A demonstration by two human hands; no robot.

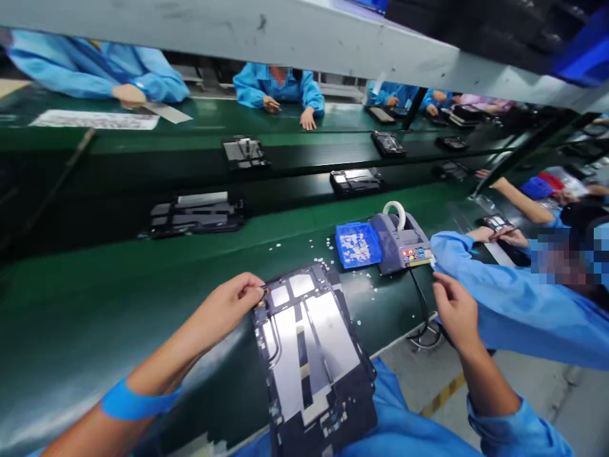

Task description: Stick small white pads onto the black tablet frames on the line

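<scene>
An opened tablet [328, 343] with silver battery panels and black tape strips lies in front of me, partly over the table's near edge. My left hand [235, 298] is closed at its far left corner, thumb and finger pinched on the edge by a small orange-brown part. On the right, my right hand [457, 311] is raised beside the front of a grey tape dispenser [399, 244] with a white roll on top. Its fingers are curled together; anything between the fingertips is too small to make out.
A blue tray [359, 246] of small white pieces touches the dispenser, with loose bits scattered nearby. More opened tablets [197, 214] lie on the dark conveyor [285, 190]. A co-worker's blue sleeve [518, 304] is close on the right. A grey beam [238, 32] crosses overhead.
</scene>
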